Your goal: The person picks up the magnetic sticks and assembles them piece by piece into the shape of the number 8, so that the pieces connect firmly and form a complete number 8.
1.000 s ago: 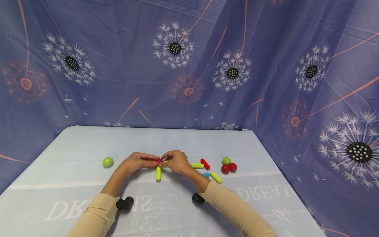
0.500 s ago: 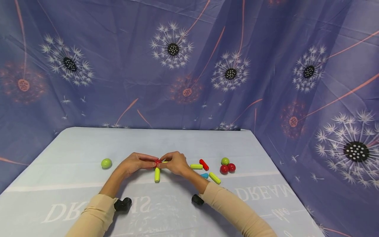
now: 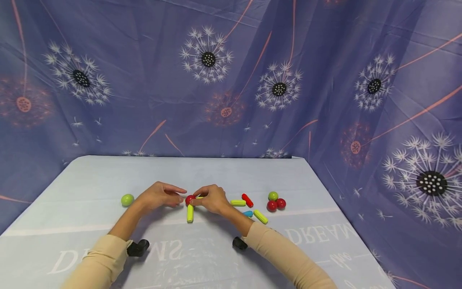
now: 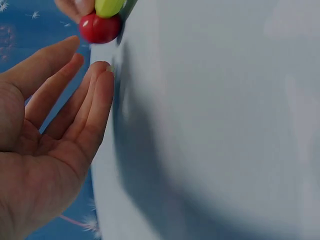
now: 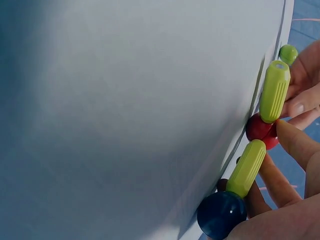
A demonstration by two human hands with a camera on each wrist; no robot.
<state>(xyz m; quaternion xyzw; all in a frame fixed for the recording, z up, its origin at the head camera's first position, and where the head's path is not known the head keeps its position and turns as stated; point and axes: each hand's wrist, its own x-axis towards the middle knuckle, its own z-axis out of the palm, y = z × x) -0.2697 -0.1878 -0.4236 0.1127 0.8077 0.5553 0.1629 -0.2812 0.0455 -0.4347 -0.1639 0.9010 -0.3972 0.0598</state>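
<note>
A glossy red ball (image 3: 189, 199) is pinched between the thumb and fingers of my right hand (image 3: 213, 199) above the middle of the table. Two yellow-green ribbed rods join it. One rod (image 3: 190, 213) points toward me; the other rod (image 5: 246, 168) runs under the right hand to a dark blue ball (image 5: 222, 215), which shows in the right wrist view by the palm. My left hand (image 3: 159, 196) hovers just left of the red ball, its fingers relaxed and holding nothing. In the left wrist view a gap separates its fingertips from the ball.
Right of the hands lie two more yellow-green rods (image 3: 260, 216), a red rod (image 3: 247, 200) and a blue piece (image 3: 248, 214). Farther right, two red balls (image 3: 272, 206) and a green ball (image 3: 273, 196) sit together. Another green ball (image 3: 127, 200) rests at the left.
My left hand has let go of the red ball and drawn back to the left, its fingers spreading. The right hand still grips the ball in about the same place.
</note>
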